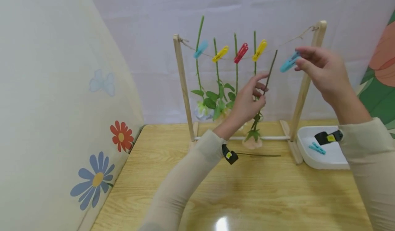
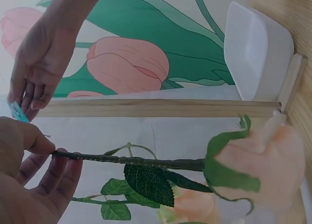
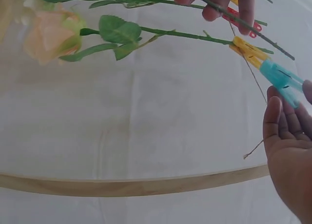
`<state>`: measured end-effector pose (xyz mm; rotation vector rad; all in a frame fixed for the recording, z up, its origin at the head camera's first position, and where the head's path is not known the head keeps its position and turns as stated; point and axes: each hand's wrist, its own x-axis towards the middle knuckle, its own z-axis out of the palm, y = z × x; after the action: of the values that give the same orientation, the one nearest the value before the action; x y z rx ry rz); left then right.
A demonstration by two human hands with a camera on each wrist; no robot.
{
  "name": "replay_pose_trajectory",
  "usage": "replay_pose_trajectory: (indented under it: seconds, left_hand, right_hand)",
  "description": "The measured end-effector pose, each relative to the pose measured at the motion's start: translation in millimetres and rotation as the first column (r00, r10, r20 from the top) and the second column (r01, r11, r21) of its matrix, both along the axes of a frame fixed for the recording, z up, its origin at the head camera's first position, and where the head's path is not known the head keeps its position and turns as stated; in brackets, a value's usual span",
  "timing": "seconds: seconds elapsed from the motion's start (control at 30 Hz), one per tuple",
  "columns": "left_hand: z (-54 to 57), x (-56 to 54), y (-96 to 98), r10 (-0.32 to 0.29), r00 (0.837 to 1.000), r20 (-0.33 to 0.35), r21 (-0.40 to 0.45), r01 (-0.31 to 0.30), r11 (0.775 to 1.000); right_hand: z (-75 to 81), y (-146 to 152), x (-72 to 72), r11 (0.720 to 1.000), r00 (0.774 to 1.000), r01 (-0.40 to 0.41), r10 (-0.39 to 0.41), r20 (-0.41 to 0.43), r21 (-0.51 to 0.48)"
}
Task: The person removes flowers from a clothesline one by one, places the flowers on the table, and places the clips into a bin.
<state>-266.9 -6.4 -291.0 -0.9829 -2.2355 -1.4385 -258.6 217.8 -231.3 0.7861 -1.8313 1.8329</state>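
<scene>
My left hand (image 1: 245,100) pinches the dark green stem of a peach rose (image 2: 258,165), which hangs head down with the stem's cut end pointing up. To its right, my right hand (image 1: 328,71) holds a light blue clothespin (image 1: 289,63) between thumb and fingers, apart from the stem. Along a sagging twine (image 1: 297,37) several flowers hang upside down. Their stems are clipped by a blue clothespin (image 1: 201,49), a yellow clothespin (image 1: 220,54), a red clothespin (image 1: 241,53) and another yellow clothespin (image 1: 260,50).
The twine is tied between a left wooden post (image 1: 182,87) and a right wooden post (image 1: 300,104). A white tray (image 1: 324,166) beside the frame contains a blue clothespin (image 1: 317,148). One thin dark stem (image 1: 262,154) lies on the wooden table (image 1: 247,196).
</scene>
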Motion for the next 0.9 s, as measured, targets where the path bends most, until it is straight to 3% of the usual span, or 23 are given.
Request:
replay_pose_trajectory:
  seconds: [0.2,0.5,0.9]
  left_hand:
    - [-2.4,3.3,-9.2,-0.018,1.0,0.001,-0.047,0.018,0.999]
    - [-13.5,6.7,-21.6,-0.018,1.0,0.02,-0.124,0.02,0.992]
    - [-20.1,19.0,-27.3,0.001,1.0,0.003,-0.264,0.0,0.964]
  right_hand:
    - [-9.3,5.3,3.3,0.999,0.998,-0.015,0.018,0.059,-0.046]
    - [-31.8,7.0,7.0,0.995,0.994,0.038,-0.028,0.108,-0.087]
    - [-55.7,23.8,12.2,0.992,0.99,0.007,0.011,0.142,-0.126]
